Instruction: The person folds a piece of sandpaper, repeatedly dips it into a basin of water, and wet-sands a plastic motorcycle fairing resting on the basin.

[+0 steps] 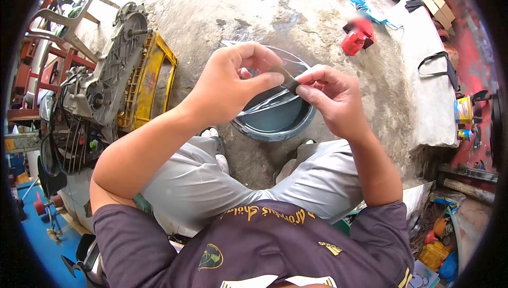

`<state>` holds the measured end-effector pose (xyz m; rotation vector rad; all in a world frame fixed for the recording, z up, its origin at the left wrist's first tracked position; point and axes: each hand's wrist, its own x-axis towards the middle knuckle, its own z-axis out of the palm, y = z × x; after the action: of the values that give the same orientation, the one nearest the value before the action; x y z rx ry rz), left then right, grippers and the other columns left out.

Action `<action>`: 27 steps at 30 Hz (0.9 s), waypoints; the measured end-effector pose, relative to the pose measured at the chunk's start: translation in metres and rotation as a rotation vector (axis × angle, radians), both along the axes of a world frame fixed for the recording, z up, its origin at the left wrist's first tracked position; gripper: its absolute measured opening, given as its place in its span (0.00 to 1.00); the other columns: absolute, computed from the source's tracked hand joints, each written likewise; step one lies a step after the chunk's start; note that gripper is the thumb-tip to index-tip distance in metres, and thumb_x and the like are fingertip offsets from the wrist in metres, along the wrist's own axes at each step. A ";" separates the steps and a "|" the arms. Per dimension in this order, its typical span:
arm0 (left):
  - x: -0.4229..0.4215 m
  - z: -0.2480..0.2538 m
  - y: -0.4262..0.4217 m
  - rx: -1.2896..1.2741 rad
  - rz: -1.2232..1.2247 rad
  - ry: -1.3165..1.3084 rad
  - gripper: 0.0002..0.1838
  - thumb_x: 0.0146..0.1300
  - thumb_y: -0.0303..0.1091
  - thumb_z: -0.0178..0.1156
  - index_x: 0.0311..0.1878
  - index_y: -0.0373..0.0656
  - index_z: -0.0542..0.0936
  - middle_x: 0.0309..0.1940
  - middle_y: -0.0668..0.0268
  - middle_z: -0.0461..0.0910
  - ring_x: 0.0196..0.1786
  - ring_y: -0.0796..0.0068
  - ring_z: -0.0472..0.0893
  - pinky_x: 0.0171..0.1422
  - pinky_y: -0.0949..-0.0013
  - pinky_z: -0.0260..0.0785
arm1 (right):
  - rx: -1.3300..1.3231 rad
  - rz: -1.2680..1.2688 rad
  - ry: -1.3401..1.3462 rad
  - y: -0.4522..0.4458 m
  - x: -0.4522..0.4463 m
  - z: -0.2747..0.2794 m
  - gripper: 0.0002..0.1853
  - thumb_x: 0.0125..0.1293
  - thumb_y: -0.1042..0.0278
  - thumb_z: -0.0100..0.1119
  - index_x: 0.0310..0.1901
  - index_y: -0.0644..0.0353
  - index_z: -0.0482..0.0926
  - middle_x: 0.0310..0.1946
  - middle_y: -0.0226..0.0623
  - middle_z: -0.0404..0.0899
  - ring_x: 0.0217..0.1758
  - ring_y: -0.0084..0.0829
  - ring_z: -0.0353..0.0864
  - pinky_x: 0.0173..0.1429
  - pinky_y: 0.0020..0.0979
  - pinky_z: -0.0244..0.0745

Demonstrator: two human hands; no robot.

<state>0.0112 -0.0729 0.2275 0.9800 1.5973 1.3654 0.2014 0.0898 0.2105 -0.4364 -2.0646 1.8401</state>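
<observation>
Both my hands are raised over a dark round basin (272,134) that stands on the floor between my feet and seems to hold water. Between them is a small dark flat piece (289,81), tilted and slightly bent; its exact kind I cannot make out. My left hand (235,76) pinches its upper left end between thumb and fingers. At the lower right end, my right hand (332,93) grips it with thumb and forefinger. Thin pale strips (270,102) run across the basin just below the hands.
To the left, a metal engine casing (114,68) leans on a yellow crate (165,63). A red container (355,38) and a blue cloth or bag (365,7) lie on the floor ahead. A pale ledge (431,102) borders the right, with small tins (464,110) beside it.
</observation>
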 end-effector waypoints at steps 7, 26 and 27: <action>0.001 0.000 -0.005 0.001 0.009 -0.148 0.12 0.71 0.27 0.72 0.55 0.41 0.84 0.47 0.72 0.86 0.48 0.87 0.81 0.53 0.77 0.72 | -0.006 0.031 -0.076 0.006 -0.001 0.002 0.08 0.73 0.74 0.70 0.51 0.64 0.88 0.39 0.27 0.87 0.42 0.16 0.82 0.47 0.23 0.77; 0.007 0.001 -0.010 -0.085 -0.006 0.068 0.11 0.74 0.29 0.69 0.55 0.37 0.89 0.46 0.68 0.89 0.49 0.85 0.83 0.55 0.76 0.74 | 0.257 0.105 -0.013 0.001 -0.010 -0.010 0.10 0.72 0.67 0.72 0.49 0.63 0.88 0.43 0.37 0.88 0.48 0.29 0.87 0.55 0.33 0.80; 0.007 0.001 -0.010 -0.069 0.005 0.054 0.10 0.74 0.29 0.69 0.55 0.37 0.90 0.46 0.68 0.90 0.49 0.85 0.83 0.55 0.76 0.75 | 0.251 0.102 -0.013 0.000 -0.010 -0.009 0.10 0.72 0.67 0.72 0.49 0.63 0.88 0.43 0.37 0.88 0.48 0.29 0.87 0.55 0.33 0.80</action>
<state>0.0186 -0.0828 0.2288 0.9797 1.6767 1.2886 0.1916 0.0894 0.2015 -0.2821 -2.3266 1.6042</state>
